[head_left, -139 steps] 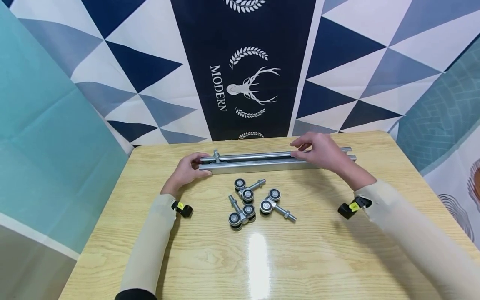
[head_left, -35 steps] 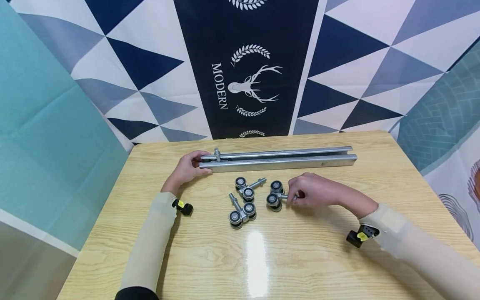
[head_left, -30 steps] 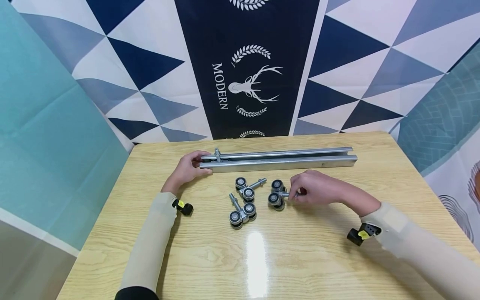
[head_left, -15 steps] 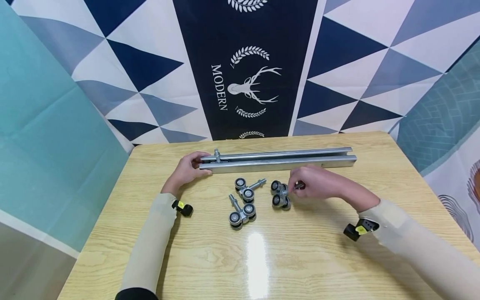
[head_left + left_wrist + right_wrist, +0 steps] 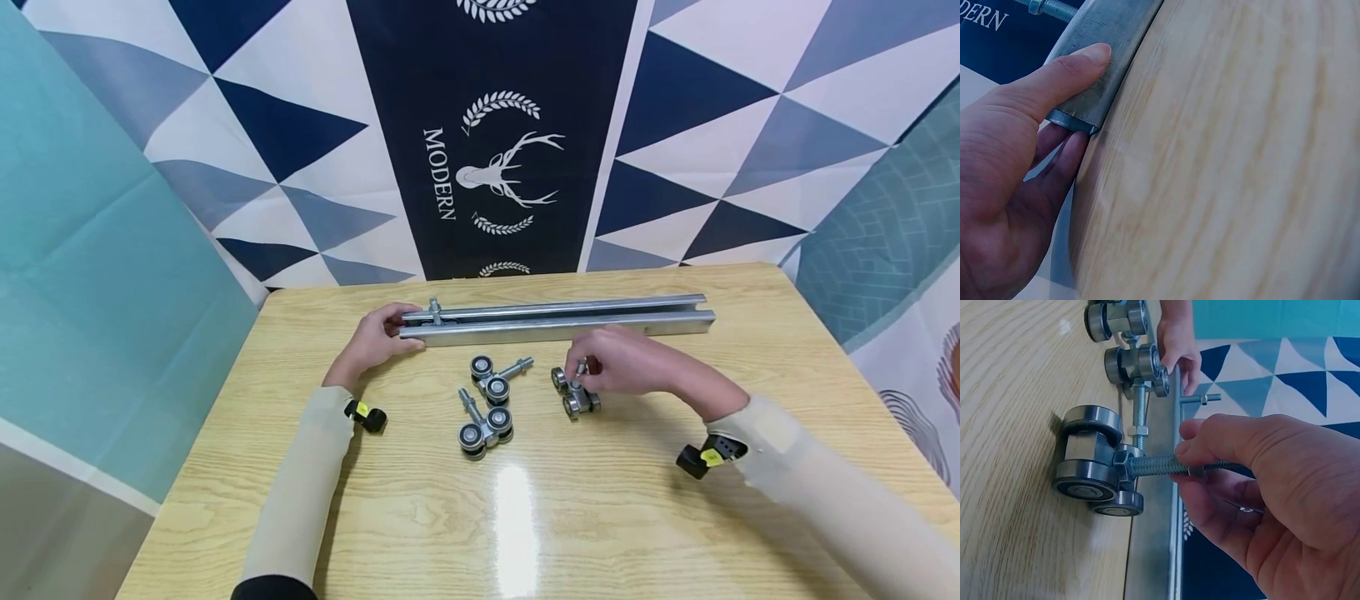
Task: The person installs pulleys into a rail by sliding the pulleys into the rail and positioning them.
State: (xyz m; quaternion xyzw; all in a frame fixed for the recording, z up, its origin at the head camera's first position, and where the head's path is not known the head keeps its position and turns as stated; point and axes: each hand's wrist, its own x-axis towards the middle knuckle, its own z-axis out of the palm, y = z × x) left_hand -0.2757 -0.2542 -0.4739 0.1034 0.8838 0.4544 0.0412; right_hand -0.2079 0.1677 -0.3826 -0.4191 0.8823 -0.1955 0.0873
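Silver four-wheeled steel roller [image 5: 1088, 449], near the grey metal channel [image 5: 555, 328] my left hand [image 5: 375, 338] grips, seems dense and rigid, best held by the threaded stem [image 5: 1159, 465] my right hand [image 5: 626, 362] pinches.

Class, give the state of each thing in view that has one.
Silver metal channel rail: on wooden table, slot up.
Left grip: holding rail's left end.
Silver wheeled metal trolley: roughly upright, bolt pinched by right grip.
Trolley in rail: upright.
Far loose trolley: lying, bolt pointing right.
Near loose trolley: lying, bolt pointing away.
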